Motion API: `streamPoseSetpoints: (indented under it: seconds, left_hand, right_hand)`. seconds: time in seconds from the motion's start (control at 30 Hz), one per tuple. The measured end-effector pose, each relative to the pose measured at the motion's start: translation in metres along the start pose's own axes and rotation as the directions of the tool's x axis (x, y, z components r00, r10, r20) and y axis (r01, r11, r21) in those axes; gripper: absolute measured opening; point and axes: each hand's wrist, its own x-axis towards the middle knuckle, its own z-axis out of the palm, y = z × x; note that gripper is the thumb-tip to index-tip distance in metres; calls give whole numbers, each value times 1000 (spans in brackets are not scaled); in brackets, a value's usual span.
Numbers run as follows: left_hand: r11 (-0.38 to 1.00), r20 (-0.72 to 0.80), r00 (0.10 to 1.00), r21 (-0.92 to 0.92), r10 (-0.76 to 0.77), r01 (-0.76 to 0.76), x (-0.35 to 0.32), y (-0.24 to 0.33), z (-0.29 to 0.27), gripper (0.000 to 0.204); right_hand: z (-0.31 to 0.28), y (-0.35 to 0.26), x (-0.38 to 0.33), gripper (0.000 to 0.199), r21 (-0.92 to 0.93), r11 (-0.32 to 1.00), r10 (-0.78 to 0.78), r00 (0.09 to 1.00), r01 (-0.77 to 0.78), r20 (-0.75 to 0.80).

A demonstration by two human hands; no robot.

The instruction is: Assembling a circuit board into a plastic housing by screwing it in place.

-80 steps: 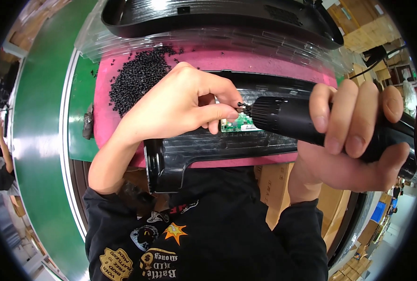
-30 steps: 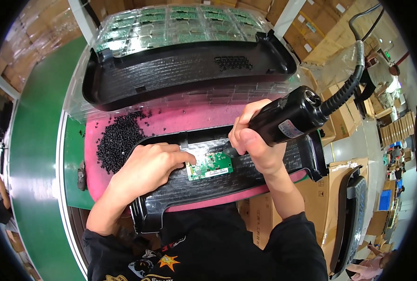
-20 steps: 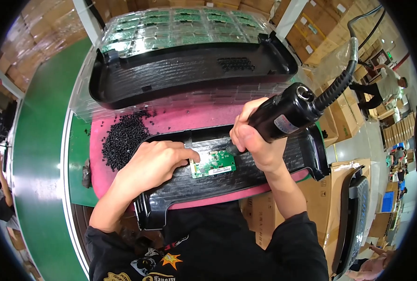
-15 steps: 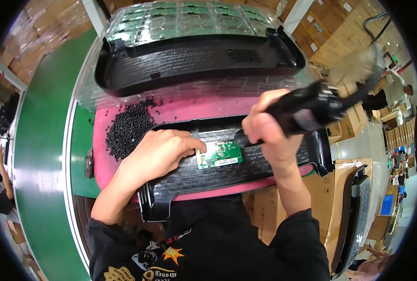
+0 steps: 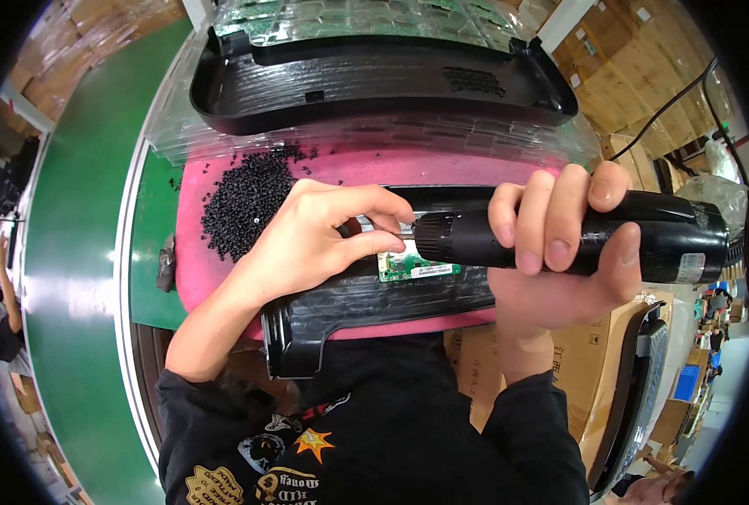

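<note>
- Right hand (image 5: pixel 551 290): closed around the body of a black power screwdriver (image 5: pixel 475 240), fingers wrapped about the casing.
- Screwdriver attitude: roughly crosswise in view, ribbed nose extending left of the right hand and directed at the left fingertips.
- Left hand (image 5: pixel 315 231): thumb and index finger brought close together at the screwdriver tip; firm pinch or slight gap, cannot tell; any item between the fingertips too small to identify.
- Green circuit board (image 5: pixel 421 271): just below the left thumb and the screwdriver nose, partly covered by both, pale label strip along the near edge.
- Black plastic housing (image 5: pixel 374 305): beneath both hands and around the circuit board, set on a pink mat (image 5: pixel 202 282).
- Heap of small black screws (image 5: pixel 244 206): on the mat, to the left of the left hand.
- Second black housing (image 5: pixel 374 80): well beyond both hands, on stacked clear plastic trays (image 5: pixel 425 151).
- Dark lump (image 5: pixel 166 265): left of the left forearm, on a green surface (image 5: pixel 155 295).
- Cardboard box (image 5: pixel 591 362): to the right of the right wrist, on the near side.
</note>
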Motion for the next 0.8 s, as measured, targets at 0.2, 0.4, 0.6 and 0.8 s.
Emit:
streamPoseSetpoints:
  seconds: [0.2,0.4,0.6,0.8]
  left_hand:
    - [989,63,996,-128,-62,70,2,11,-2,26]
    - [996,89,996,-93,-8,16,1,3,0,29]
    - [999,61,998,-41,22,-20,1,4,1,26]
    - [998,50,999,-70,7,-3,-1,0,1,25]
  right_hand:
    - [-1,-2,-4,31,24,999,-34,999,34,-14]
    - [-4,-6,-2,35,-52,999,-1,986,9,164]
    - [1,-6,-2,31,-62,998,-20,992,28,127]
    - [5,-3,4,27,-57,997,-48,987,57,155]
